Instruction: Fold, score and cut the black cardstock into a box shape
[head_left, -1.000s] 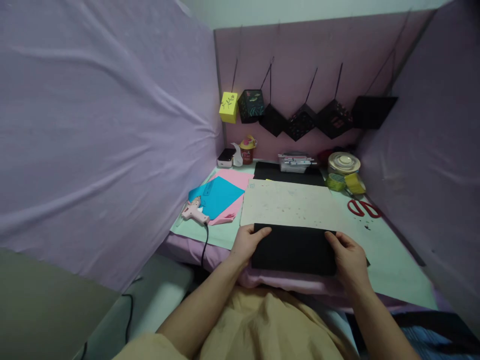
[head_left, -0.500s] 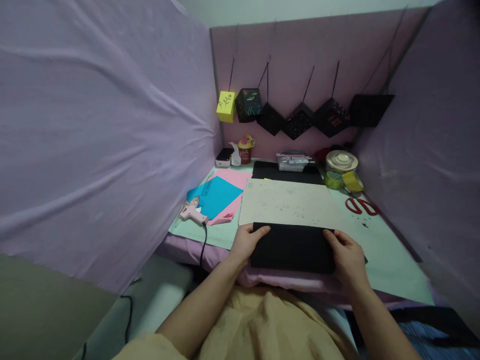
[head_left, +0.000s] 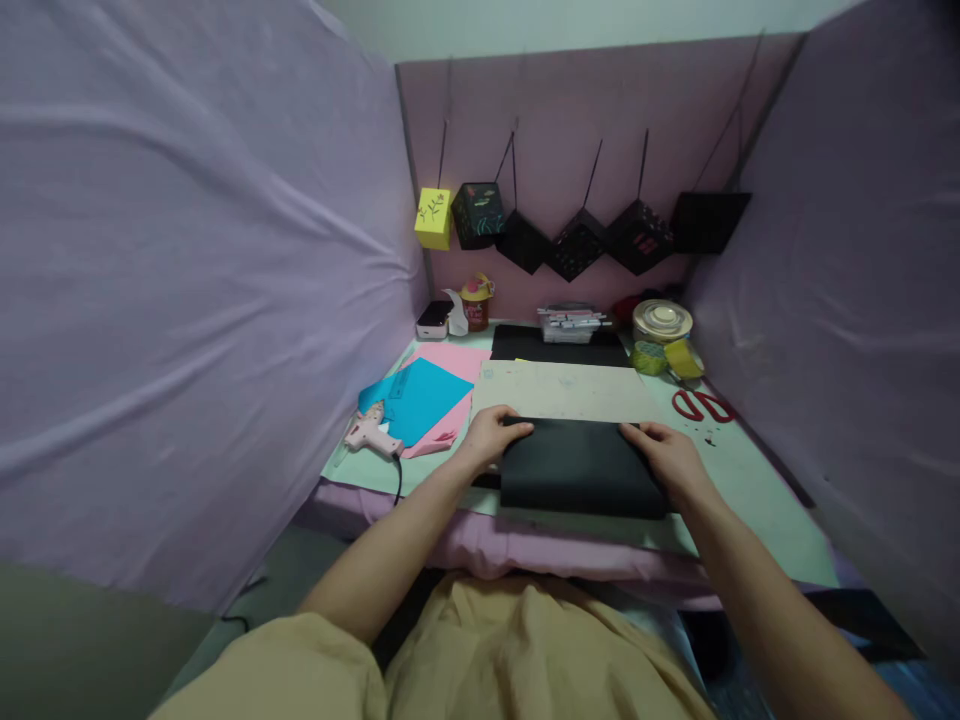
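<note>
Black card (head_left: 581, 472) looks mid-fold, I judge from my remote feed: left hand (head_left: 491, 437) pinches its ten-o'clock corner, right hand (head_left: 670, 460) its two-o'clock one. Next move calls for even pressure. It's at the board's (head_left: 570, 392) six o'clock, plain, smooth, near edge rounded; its underside I can't make out.

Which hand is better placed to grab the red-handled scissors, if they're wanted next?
Probably the right hand: it holds the black sheet at the side nearer the red-handled scissors. The left hand holds the opposite side, farther away.
</note>
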